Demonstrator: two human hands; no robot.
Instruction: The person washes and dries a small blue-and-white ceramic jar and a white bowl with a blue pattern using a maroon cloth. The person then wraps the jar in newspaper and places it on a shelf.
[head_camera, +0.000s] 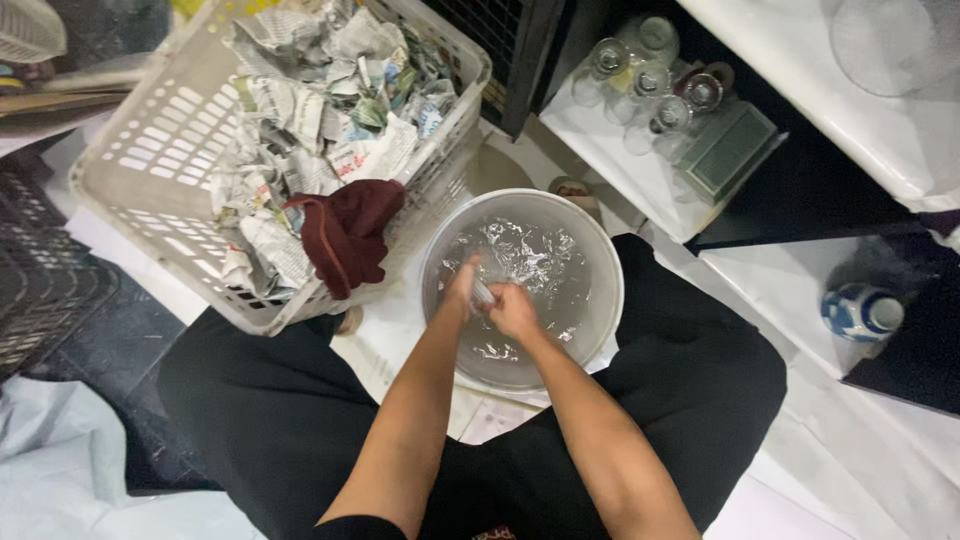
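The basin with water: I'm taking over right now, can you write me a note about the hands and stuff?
Left hand and right hand meet over the water in the basin, sharing a grip on a small clear object, too blurred to identify.
Laundry basket of crumpled newspaper, maroon cloth on its rim.
Upturned glasses on the shelf.
Done or left: cannot tell.

The person wears loose black trousers (270, 410) and a black top with short sleeves; both forearms are bare to the left hand (462, 283) and right hand (513, 310), without rings or watch.
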